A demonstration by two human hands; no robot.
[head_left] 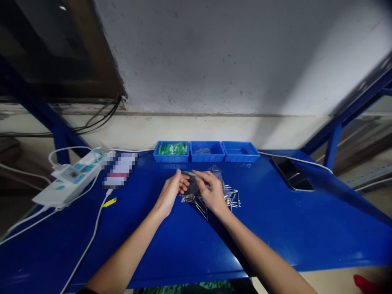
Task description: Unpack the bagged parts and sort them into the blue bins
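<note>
My right hand pinches a small, narrow greenish piece between thumb and fingers; its exact kind is too blurred to tell. Close by on the left, my left hand has its thumb raised apart from loosely curled fingers, near the piece's left end. Beneath and behind both hands lie clear plastic bags with small parts in them. Thin, bent metal rods are heaped beside my right hand, and a few more stick out below it. My right hand hides part of the heap.
Three blue bins stand along the back: one with green packets, a middle bin with a few small pieces, and a right bin. A black phone lies right. A white power strip and cables occupy the blue table's left.
</note>
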